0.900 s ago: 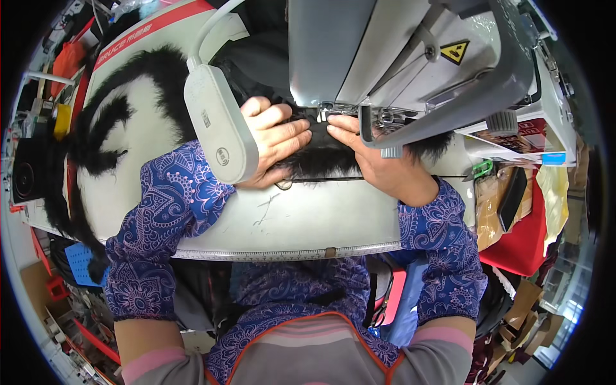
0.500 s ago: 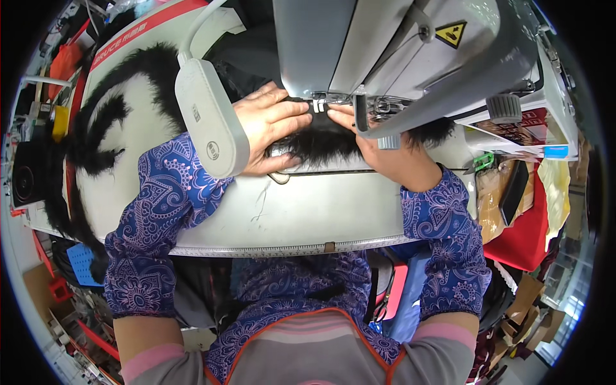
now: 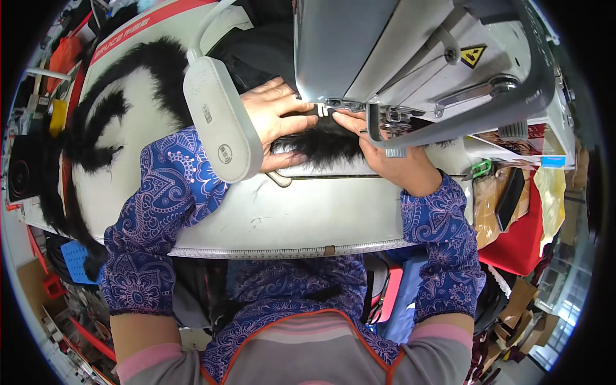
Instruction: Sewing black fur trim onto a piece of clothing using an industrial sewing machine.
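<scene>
My left hand (image 3: 274,120) lies flat with spread fingers on black fabric, its fingertips just left of the sewing machine's (image 3: 346,51) presser foot. The thumb rests at the edge of a strip of black fur (image 3: 328,149), which lies between my two hands. On the other side, my right hand (image 3: 399,159) has its fingers stretched out, pressing the black piece beside the presser foot; the machine's grey guard arm partly covers this hand. More black fabric (image 3: 247,54) spreads behind my left hand. A small white mark shows on the fabric at the foot.
A white lamp (image 3: 221,122) hangs over my left wrist. Long black fur strips (image 3: 96,122) lie on the table at left. A ruler tape (image 3: 289,250) runs along the table's front edge. Green-handled snippers (image 3: 480,168) and a black flat object (image 3: 510,199) lie at right.
The view has shifted slightly, so the machine and lamp appear farther right. Both hands stay flat on the black piece beside the presser foot, with little visible movement.
</scene>
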`<act>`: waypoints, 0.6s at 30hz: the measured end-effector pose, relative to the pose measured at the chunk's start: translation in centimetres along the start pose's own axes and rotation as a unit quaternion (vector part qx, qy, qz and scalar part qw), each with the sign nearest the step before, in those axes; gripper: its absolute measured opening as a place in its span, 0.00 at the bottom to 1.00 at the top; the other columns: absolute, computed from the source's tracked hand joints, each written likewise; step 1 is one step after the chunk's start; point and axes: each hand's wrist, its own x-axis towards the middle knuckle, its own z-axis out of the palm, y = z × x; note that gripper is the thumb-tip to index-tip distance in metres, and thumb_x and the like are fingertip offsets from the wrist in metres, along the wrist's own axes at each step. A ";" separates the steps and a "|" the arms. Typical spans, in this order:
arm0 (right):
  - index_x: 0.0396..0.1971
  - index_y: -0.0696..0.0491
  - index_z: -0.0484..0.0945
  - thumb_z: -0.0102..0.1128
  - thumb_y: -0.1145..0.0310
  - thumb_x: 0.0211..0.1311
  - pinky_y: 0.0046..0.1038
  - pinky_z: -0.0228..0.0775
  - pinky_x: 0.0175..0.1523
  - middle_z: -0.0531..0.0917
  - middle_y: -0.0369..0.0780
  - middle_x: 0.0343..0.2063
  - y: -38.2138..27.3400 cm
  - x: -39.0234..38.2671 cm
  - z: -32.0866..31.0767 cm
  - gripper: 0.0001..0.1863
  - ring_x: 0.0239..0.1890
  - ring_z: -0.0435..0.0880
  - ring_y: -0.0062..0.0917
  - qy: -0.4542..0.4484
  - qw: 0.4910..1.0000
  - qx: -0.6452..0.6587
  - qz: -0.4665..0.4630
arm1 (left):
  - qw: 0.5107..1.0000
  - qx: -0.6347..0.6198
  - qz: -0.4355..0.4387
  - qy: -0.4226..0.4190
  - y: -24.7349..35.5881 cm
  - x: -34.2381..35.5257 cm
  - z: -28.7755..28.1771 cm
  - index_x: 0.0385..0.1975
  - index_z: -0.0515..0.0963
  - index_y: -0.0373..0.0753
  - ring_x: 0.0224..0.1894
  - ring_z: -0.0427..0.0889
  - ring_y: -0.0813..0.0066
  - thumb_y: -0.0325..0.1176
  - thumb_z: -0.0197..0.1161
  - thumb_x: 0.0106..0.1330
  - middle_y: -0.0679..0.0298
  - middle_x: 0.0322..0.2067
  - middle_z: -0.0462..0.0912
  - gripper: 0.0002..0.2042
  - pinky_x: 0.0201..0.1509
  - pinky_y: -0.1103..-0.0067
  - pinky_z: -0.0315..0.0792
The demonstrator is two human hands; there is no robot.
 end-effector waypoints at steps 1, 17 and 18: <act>0.56 0.49 0.77 0.52 0.80 0.59 0.28 0.76 0.54 0.81 0.36 0.52 -0.3 0.1 -0.3 0.24 0.51 0.82 0.28 0.025 0.999 0.004 -0.020 | 1.000 -0.001 0.000 0.000 0.1 0.0 -0.1 0.53 0.77 0.36 0.63 0.71 0.51 0.49 0.65 0.61 0.53 0.56 0.75 0.26 0.71 0.54 0.60; 0.57 0.48 0.76 0.53 0.81 0.58 0.30 0.73 0.58 0.80 0.36 0.55 1.1 -0.8 1.6 0.25 0.52 0.81 0.30 -0.036 0.997 -0.016 0.067 | 0.999 0.028 -0.013 0.010 0.4 0.0 0.3 0.54 0.76 0.39 0.61 0.73 0.51 0.49 0.65 0.60 0.56 0.58 0.74 0.26 0.70 0.54 0.61; 0.57 0.48 0.76 0.53 0.81 0.58 0.30 0.73 0.58 0.80 0.36 0.55 0.8 -0.6 1.3 0.25 0.52 0.81 0.30 -0.037 0.997 -0.015 0.065 | 0.999 0.029 -0.020 0.012 0.4 -0.1 0.2 0.54 0.76 0.39 0.61 0.73 0.50 0.48 0.65 0.61 0.56 0.59 0.74 0.26 0.70 0.54 0.62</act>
